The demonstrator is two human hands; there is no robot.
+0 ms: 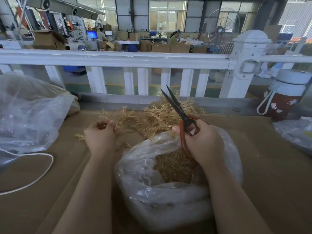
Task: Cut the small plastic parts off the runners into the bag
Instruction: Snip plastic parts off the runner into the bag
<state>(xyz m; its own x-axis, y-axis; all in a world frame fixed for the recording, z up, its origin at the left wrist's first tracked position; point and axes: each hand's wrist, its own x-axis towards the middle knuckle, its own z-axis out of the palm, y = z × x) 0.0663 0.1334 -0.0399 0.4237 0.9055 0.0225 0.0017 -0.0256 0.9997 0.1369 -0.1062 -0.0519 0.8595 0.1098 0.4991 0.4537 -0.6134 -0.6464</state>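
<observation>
Your right hand grips the red-handled scissors, blades slightly parted and pointing up over the pile of amber runners at the table's far edge. Your left hand pinches one thin runner beside that pile. Carry it over the open bag at the near edge before you snip, so the parts drop onto the cut parts inside.

1. We cannot see what the left hand pinches; its curled fingers hide it.
2. The right hand covers the lower handle loop of the scissors.
3. The bag hides most of its parts behind cloudy plastic.
4. The bottle is blurred.
5. The white cable runs off the left edge.
</observation>
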